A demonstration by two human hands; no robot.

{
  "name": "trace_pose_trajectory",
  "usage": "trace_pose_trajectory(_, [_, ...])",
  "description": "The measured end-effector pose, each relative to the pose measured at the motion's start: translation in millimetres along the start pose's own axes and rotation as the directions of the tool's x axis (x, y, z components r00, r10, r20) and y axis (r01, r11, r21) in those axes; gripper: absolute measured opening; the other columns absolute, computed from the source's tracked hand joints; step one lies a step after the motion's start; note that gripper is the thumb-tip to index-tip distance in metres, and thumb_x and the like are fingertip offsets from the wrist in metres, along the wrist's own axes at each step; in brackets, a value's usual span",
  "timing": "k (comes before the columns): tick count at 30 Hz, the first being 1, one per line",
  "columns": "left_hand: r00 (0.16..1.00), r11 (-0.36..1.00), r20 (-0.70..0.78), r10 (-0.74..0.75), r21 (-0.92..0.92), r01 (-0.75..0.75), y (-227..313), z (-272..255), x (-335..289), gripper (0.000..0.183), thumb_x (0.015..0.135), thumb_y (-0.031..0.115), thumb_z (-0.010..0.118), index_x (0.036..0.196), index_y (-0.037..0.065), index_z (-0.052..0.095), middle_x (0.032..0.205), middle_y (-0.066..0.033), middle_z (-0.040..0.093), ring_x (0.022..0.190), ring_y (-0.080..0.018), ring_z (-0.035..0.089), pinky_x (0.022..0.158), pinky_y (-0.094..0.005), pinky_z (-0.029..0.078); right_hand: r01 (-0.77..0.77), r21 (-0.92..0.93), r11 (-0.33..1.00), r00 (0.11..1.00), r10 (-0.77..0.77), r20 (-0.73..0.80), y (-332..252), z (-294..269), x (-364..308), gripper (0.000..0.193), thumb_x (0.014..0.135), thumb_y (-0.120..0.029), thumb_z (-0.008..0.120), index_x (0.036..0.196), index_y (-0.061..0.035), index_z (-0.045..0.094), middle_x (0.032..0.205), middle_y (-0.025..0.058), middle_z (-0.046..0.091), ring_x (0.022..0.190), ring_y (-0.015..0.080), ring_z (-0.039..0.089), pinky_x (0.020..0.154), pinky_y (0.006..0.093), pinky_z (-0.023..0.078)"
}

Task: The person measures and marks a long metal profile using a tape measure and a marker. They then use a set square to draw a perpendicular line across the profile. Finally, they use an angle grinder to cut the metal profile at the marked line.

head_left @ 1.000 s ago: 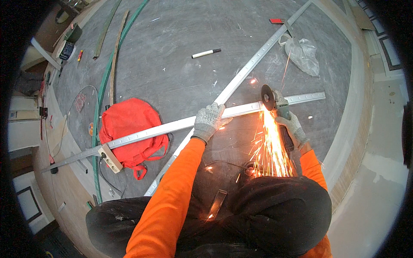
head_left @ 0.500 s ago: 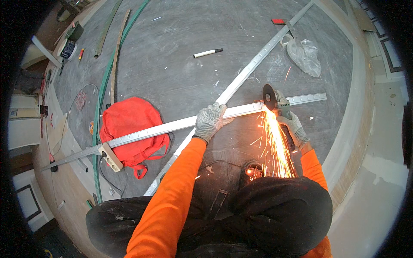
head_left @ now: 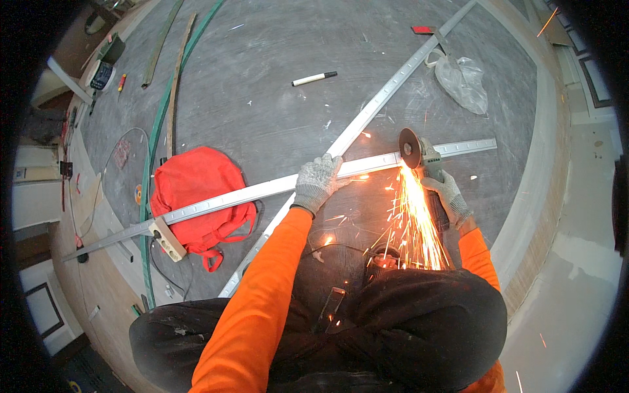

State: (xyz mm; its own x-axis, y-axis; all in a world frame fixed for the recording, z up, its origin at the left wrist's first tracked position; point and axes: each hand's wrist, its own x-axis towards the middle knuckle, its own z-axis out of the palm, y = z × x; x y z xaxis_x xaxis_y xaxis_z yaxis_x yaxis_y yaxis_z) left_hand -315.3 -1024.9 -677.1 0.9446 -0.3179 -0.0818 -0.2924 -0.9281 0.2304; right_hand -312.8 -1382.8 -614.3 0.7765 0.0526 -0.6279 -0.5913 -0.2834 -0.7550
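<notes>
My left hand [head_left: 316, 181], in a grey knit glove, is closed over a long silvery metal profile [head_left: 255, 190] where it crosses a second metal profile [head_left: 386, 93]. Gripped in my gloved right hand [head_left: 449, 195] is an angle grinder [head_left: 430, 164]. Its round disc [head_left: 411, 148] meets the first profile toward that profile's right end. From the contact a bright stream of sparks [head_left: 419, 223] pours down toward my right knee. Most of the grinder's body is hidden behind my hand and the sparks.
A red cloth bag [head_left: 196, 177] lies under the profile at left, beside a power strip [head_left: 168, 241]. Farther off are a marker [head_left: 314, 78], a clear plastic bag [head_left: 461, 85] and a red-ended tool [head_left: 423, 30]. Green strips [head_left: 159, 124] run along the left. A cable [head_left: 341, 245] passes before my knees.
The spark stream continues, with stray sparks now scattered more widely around my left hand and legs. Both hands, the grinder and the profiles stay nearly in place.
</notes>
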Motion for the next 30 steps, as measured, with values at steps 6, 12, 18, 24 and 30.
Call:
trace_pose_trajectory(6, [0.997,1.0,0.07,-0.027,0.007,0.027,0.7,-2.5,2.8,0.065,0.093,0.069,0.059,0.126,0.014,0.064,0.108,-0.01,0.063,0.097,-0.0258,0.069,0.08,-0.0439,0.056,0.04,0.043,0.998,0.999,-0.042,0.024,5.2,-1.9,1.8,0.064,0.086,-0.034,0.081,0.135,0.0013,0.061,0.118,0.0076,0.067,0.106,0.0169,0.063,0.096,0.0316,0.049])
trace_pose_trajectory(12, [0.996,0.999,0.082,-0.046,0.031,0.043,5.8,-6.2,3.4,0.064,0.094,0.07,0.058,0.125,0.014,0.065,0.107,-0.0099,0.064,0.095,-0.0259,0.069,0.079,-0.0427,0.056,-0.017,0.007,1.0,1.0,0.017,-0.003,4.0,-4.0,2.8,0.057,0.087,-0.031,0.082,0.132,0.0,0.063,0.118,0.0067,0.068,0.107,0.0154,0.062,0.095,0.0303,0.049])
trace_pose_trajectory(18, [0.996,0.999,0.078,-0.034,0.014,0.033,3.1,-5.4,2.3,0.064,0.094,0.069,0.058,0.126,0.014,0.065,0.108,-0.0099,0.063,0.098,-0.0257,0.068,0.082,-0.0425,0.056,0.006,0.031,0.999,1.0,-0.007,0.015,1.7,-2.5,1.4,0.057,0.086,-0.032,0.082,0.131,0.0,0.064,0.118,0.0068,0.068,0.108,0.0146,0.062,0.096,0.0301,0.048])
trace_pose_trajectory(24, [0.998,1.0,0.053,-0.026,0.013,0.025,4.8,-3.1,3.2,0.063,0.093,0.068,0.06,0.125,0.014,0.065,0.107,-0.0094,0.062,0.1,-0.0255,0.068,0.084,-0.0433,0.056,0.039,0.048,0.998,0.999,-0.039,0.011,5.8,-5.3,1.0,0.06,0.086,-0.033,0.084,0.131,0.001,0.063,0.12,0.0083,0.069,0.109,0.0158,0.063,0.099,0.0318,0.048])
trace_pose_trajectory(30, [0.998,0.999,0.048,-0.029,0.016,0.028,-2.2,1.3,-2.4,0.064,0.093,0.068,0.061,0.129,0.015,0.064,0.11,-0.0091,0.062,0.102,-0.0258,0.068,0.085,-0.044,0.056,0.135,0.12,0.984,0.991,-0.133,-0.022,-6.9,13.4,-17.1,0.064,0.085,-0.033,0.083,0.134,0.0012,0.061,0.119,0.0076,0.068,0.108,0.0157,0.063,0.097,0.0322,0.05])
